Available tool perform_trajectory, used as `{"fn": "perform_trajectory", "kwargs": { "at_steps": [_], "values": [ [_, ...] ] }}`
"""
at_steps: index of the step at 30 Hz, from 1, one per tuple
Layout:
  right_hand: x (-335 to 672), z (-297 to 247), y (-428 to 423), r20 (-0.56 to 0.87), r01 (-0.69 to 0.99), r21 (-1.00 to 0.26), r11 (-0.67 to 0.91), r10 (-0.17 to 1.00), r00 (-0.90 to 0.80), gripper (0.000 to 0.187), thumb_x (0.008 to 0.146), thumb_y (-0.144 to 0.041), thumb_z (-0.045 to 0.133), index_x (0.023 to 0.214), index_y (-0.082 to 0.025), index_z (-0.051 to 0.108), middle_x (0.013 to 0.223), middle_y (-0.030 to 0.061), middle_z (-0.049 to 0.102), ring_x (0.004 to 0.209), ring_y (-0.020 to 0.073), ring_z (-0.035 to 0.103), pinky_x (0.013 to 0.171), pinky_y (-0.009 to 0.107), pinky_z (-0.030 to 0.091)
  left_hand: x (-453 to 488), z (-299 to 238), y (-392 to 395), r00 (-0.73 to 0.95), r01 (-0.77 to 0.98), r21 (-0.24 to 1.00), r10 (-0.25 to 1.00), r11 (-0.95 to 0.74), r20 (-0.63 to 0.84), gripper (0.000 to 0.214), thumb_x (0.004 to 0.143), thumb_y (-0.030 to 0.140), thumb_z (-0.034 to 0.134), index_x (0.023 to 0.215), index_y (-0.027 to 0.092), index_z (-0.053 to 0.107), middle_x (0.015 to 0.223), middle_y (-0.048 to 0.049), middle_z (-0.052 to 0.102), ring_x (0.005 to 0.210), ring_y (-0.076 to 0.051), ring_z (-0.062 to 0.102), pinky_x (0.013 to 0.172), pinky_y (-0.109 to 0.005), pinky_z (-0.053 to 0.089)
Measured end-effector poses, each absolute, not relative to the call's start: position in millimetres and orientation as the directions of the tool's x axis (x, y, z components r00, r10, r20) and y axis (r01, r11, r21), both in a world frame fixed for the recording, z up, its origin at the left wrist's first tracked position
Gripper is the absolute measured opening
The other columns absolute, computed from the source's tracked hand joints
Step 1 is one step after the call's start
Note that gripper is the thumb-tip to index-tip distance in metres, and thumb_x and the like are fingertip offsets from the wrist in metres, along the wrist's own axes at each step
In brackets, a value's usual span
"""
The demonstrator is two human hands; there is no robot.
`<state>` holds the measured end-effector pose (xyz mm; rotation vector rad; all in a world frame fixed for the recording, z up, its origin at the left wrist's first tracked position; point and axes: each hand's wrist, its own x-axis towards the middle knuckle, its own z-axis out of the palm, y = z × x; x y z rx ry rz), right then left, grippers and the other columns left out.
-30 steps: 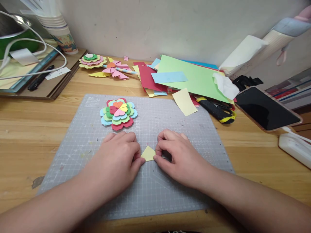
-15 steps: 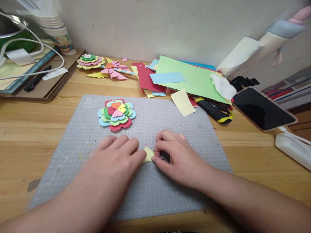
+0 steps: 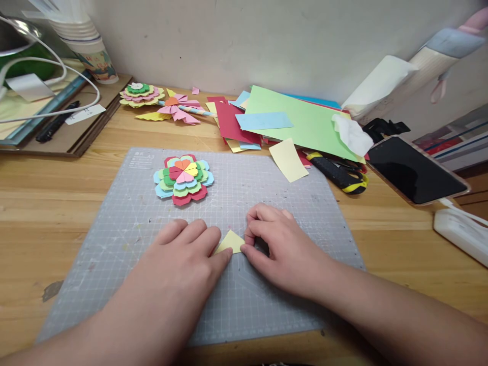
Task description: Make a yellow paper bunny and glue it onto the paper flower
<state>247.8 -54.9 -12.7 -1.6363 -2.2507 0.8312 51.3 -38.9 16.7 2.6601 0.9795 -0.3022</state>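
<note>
A small piece of yellow paper (image 3: pixel 231 241), folded to a triangle with its tip away from me, lies on the grey cutting mat (image 3: pixel 267 305). My left hand (image 3: pixel 186 259) rests over its left side, the thumb pressing on the near edge and the fingers curled. At the right corner, my right hand (image 3: pixel 280 249) pinches the paper between thumb and fingertips. Beyond my left hand, a layered paper flower (image 3: pixel 183 179) in red, blue, green, yellow and orange sits on the mat.
A yellow paper rectangle (image 3: pixel 288 160) lies at the mat's far edge, by a black-and-yellow utility knife (image 3: pixel 337 173). Behind are coloured sheets (image 3: pixel 305 119) and paper flowers on a striped stem (image 3: pixel 183 109). At right lie a phone (image 3: pixel 417 169) and a white power strip (image 3: pixel 461 234).
My left hand has drawn back slightly, its thumb sliding along the yellow paper's near edge, so more of the triangle shows. My right hand keeps its pinch at the corner.
</note>
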Motion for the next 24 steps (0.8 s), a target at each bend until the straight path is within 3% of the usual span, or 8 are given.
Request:
{"fn": "perform_trajectory", "kwargs": {
  "at_steps": [10,16,18,20,22,24],
  "values": [
    [250,-11,-54,-0.147,0.796,-0.568,0.211,0.925,-0.35,0.012,0.085,-0.017,0.057,0.073,-0.018,0.057,0.093,0.0033,0.055,0.09,0.0192,0.053,0.078,0.037,0.036,50,17,-40,0.763,0.639,0.189,0.584,-0.746,-0.277,0.035,0.079,0.008,0.054,0.106,0.024,0.069,0.094,-0.0078,0.066,0.088,-0.031,0.058,0.081,-0.052,0.041],
    [253,-14,-53,-0.054,0.703,-0.667,0.247,0.925,-0.377,0.013,0.084,-0.014,0.057,0.073,-0.018,0.054,0.091,0.002,0.055,0.089,0.0178,0.054,0.081,0.038,0.037,52,-3,-39,0.734,0.668,0.268,0.675,-0.695,-0.078,0.014,0.088,0.018,0.051,0.085,0.021,0.064,0.086,-0.0048,0.063,0.081,-0.026,0.056,0.074,-0.046,0.039],
    [256,-14,-53,0.018,0.616,-0.743,0.261,0.929,-0.371,0.013,0.085,-0.014,0.057,0.074,-0.019,0.053,0.09,0.0018,0.056,0.088,0.0172,0.054,0.083,0.037,0.038,52,-7,-36,0.71,0.667,0.349,0.703,-0.659,-0.03,0.018,0.091,0.02,0.047,0.079,0.02,0.06,0.083,-0.0033,0.062,0.078,-0.024,0.055,0.074,-0.043,0.039],
    [258,-12,-53,0.087,0.482,-0.838,0.258,0.933,-0.349,0.007,0.086,-0.021,0.06,0.081,-0.021,0.054,0.092,0.0024,0.056,0.091,0.0182,0.055,0.085,0.037,0.04,53,-6,-33,0.672,0.643,0.513,0.741,-0.569,-0.021,0.017,0.091,0.021,0.049,0.076,0.02,0.058,0.077,-0.0007,0.062,0.075,-0.02,0.055,0.072,-0.039,0.039],
    [259,-11,-54,0.084,0.324,-0.926,0.192,0.944,-0.318,0.018,0.083,-0.031,0.066,0.094,-0.022,0.056,0.097,0.0037,0.058,0.094,0.0196,0.055,0.084,0.037,0.044,54,-1,-31,0.611,0.575,0.728,0.788,-0.373,-0.079,0.013,0.087,0.024,0.054,0.075,0.02,0.058,0.073,0.0021,0.061,0.071,-0.017,0.055,0.067,-0.033,0.04],
    [258,-11,-55,-0.016,0.181,-0.982,0.048,0.943,-0.334,0.026,0.081,-0.037,0.069,0.098,-0.022,0.057,0.095,0.0039,0.06,0.089,0.0188,0.056,0.078,0.034,0.047,56,4,-30,0.572,0.446,0.887,0.801,-0.121,-0.178,0.013,0.083,0.026,0.058,0.072,0.02,0.057,0.068,0.0039,0.058,0.065,-0.013,0.053,0.06,-0.026,0.04]
  ]
}}
